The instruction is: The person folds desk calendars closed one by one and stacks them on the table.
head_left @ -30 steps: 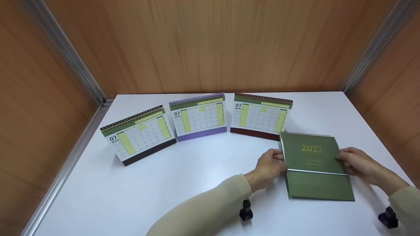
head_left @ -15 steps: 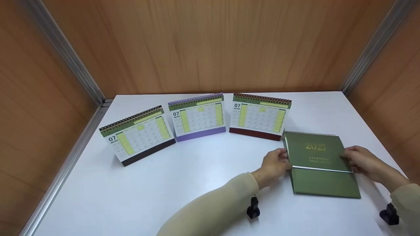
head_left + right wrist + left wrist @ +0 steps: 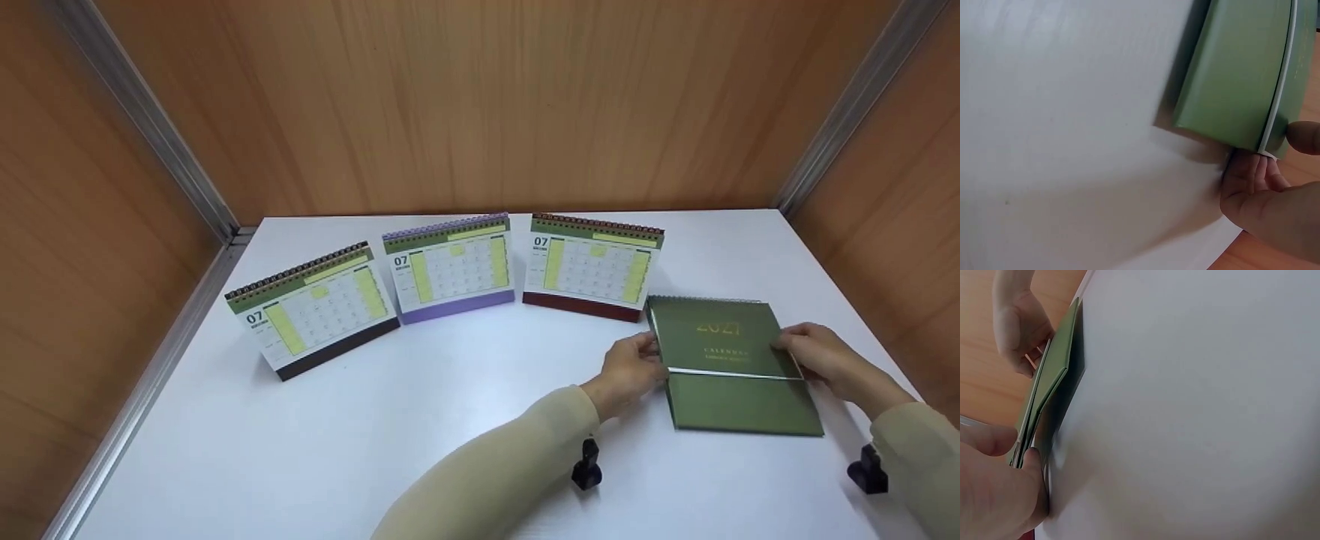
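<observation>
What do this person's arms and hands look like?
The left sleeve and right sleeve are long, plain and pale beige. A small black fitting shows beside the left one, and another black fitting beside the right. The left hand and right hand are bare, with no gloves or cables visible.

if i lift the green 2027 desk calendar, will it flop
The green 2027 desk calendar will probably hold its shape: its lower panel looks flat and straight-edged. Its pages may flop, as the wire coil shows only along the top edge.
</observation>
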Demonstrator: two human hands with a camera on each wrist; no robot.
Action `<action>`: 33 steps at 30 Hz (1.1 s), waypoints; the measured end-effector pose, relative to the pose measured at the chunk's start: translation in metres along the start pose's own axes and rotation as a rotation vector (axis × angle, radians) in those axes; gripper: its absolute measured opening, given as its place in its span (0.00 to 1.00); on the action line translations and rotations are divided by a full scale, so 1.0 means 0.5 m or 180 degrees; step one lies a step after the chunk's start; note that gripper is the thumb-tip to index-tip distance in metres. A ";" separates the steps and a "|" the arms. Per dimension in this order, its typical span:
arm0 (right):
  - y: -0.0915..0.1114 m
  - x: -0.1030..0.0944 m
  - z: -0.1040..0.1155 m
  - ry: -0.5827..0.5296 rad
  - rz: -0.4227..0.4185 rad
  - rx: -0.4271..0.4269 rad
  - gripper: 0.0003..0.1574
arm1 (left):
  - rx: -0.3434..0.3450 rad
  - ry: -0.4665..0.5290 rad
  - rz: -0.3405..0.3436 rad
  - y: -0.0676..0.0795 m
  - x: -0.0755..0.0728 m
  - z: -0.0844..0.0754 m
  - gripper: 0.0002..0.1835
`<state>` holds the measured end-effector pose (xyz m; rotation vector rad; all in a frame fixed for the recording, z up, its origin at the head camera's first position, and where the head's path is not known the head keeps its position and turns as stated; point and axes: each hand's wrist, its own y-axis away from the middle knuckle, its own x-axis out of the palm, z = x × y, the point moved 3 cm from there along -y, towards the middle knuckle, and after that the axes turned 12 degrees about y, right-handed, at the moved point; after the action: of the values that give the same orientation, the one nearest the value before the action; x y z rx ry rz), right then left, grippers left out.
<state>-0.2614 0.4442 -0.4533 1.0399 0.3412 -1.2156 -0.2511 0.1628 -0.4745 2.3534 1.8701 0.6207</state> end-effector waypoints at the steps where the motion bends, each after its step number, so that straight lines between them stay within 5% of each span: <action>1: -0.002 -0.001 0.001 0.0029 -0.0005 0.0003 0.44 | 0.0012 -0.0008 0.0007 -0.002 0.000 0.000 0.30; 18: -0.034 -0.009 0.009 0.0302 -0.0230 -0.0029 0.42 | 0.0003 -0.0112 0.0068 -0.022 0.004 -0.002 0.34; 33: -0.035 -0.014 0.006 0.0537 -0.0383 0.0045 0.40 | -0.0211 -0.0321 0.0300 -0.019 0.012 -0.012 0.35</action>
<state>-0.2805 0.4465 -0.4549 1.1506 0.5331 -1.2416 -0.2610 0.1698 -0.4703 2.3941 1.6801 0.5519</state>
